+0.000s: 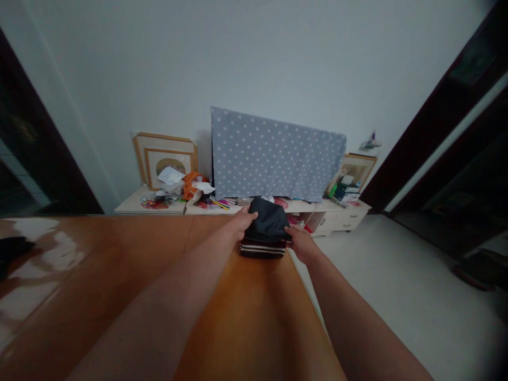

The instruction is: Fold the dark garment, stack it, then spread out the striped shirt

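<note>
At the far end of the wooden surface [246, 296], both hands, left [243, 221] and right [300, 243], clasp opposite sides of a stack of folded clothes [265, 233].

A dark navy folded garment [268, 222] tops a black one with white stripes [262, 249], both on the glossy orange-brown desk [246, 312]. Far off, a grey-blue cloth with white polka dots [273, 156] hangs over a cream cabinet [341, 218]. To its left stand pale wooden picture frames [164, 156] and an orange bag [190, 182].
</note>
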### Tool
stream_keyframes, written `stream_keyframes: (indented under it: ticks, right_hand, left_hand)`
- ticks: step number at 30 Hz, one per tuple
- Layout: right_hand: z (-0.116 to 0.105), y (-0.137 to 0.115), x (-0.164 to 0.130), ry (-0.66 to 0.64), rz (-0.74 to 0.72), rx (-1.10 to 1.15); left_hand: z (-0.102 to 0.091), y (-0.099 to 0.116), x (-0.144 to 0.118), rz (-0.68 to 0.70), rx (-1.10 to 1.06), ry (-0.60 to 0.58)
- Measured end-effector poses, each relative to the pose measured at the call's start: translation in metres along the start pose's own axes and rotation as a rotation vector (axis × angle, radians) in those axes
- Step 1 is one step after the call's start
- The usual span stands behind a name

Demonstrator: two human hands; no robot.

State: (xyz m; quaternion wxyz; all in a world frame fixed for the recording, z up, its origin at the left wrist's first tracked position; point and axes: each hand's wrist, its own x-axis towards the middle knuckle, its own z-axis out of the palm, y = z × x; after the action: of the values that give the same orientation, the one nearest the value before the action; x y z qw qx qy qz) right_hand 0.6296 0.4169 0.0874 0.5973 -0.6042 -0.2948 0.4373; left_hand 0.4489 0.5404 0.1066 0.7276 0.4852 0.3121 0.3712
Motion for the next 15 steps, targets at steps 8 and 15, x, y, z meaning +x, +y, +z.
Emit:
stream_keyframes:
  ticks: [8, 15]
  right_hand:
    - [-0.005, 0.008, 0.012, -0.002, -0.016, -0.096]
    - [-0.009, 0.013, 0.013, -0.02, 0.013, -0.105]
  left_hand:
    - [-0.012, -0.025, 0.011, -0.094, 0.03, 0.12]
    - [-0.017, -0.029, 0.008, -0.112, 0.031, 0.098]
